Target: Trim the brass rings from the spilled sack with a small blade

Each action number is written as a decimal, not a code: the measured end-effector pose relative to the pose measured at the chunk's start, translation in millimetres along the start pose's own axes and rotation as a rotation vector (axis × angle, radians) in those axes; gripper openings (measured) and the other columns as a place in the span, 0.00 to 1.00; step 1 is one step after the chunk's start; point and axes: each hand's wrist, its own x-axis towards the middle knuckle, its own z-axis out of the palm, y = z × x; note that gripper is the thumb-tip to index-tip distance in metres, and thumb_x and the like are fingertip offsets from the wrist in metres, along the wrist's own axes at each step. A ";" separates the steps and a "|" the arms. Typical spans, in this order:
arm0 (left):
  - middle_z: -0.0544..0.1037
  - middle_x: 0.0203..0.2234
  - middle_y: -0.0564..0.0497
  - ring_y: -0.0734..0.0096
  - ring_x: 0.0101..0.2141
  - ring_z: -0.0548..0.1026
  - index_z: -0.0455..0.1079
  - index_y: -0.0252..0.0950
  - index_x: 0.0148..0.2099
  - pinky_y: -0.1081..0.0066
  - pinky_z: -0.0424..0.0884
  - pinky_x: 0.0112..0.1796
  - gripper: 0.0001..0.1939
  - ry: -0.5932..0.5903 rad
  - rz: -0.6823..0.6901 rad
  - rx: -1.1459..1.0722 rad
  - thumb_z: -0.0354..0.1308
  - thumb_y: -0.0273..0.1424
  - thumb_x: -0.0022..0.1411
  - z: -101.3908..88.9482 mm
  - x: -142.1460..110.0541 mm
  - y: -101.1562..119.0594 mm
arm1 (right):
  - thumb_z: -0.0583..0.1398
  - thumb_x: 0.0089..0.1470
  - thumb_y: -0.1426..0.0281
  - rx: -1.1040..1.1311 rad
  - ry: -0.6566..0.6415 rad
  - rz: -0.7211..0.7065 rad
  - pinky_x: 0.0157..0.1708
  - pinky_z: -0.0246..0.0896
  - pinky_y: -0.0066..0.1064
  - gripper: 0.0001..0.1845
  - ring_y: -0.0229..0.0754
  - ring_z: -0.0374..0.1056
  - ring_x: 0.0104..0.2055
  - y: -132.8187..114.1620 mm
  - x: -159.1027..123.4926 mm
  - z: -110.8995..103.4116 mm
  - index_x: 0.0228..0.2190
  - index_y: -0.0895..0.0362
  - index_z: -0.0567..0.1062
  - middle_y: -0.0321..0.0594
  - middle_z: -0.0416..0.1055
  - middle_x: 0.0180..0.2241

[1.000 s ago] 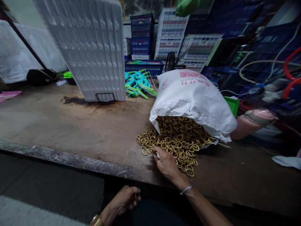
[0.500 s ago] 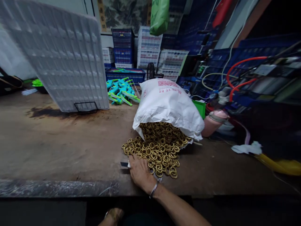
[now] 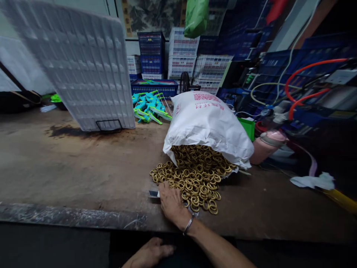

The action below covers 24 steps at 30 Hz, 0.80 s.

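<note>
My right hand [image 3: 173,204] rests on the table beside a heap of brass-coloured rings [image 3: 192,182], its fingers curled down. A knife [image 3: 154,194] with a flat blade and a bit of white handle juts out to the left from under those fingers; most of the handle is hidden. The rings spill from the mouth of a white woven sack [image 3: 208,123] lying on its side. Below the table's front edge is my left hand [image 3: 153,252], nothing visible in it, its fingers loosely apart and pointing right.
A translucent ridged panel [image 3: 92,70] leans upright in a black wire stand [image 3: 109,125] on the wooden table [image 3: 83,171]. Turquoise-and-green plastic pieces [image 3: 150,106] lie behind. To the right are a pink bottle [image 3: 267,146], a crumpled tissue [image 3: 314,181] and red hoses [image 3: 304,70]. Crates [image 3: 152,54] stand stacked behind.
My left hand has come further into view, moving up and right below the table edge. The view has shifted slightly left. My right hand stays with the knife beside the rings.
</note>
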 end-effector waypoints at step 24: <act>0.65 0.15 0.58 0.81 0.14 0.60 0.66 0.34 0.28 0.79 0.56 0.17 0.13 0.659 0.389 -0.124 0.54 0.40 0.53 -2.3 29.6 61.4 | 0.52 0.52 0.63 1.306 -0.187 0.070 0.21 0.46 0.22 0.10 0.30 0.49 0.20 47.9 -17.0 -20.1 0.25 0.57 0.63 0.27 0.54 0.19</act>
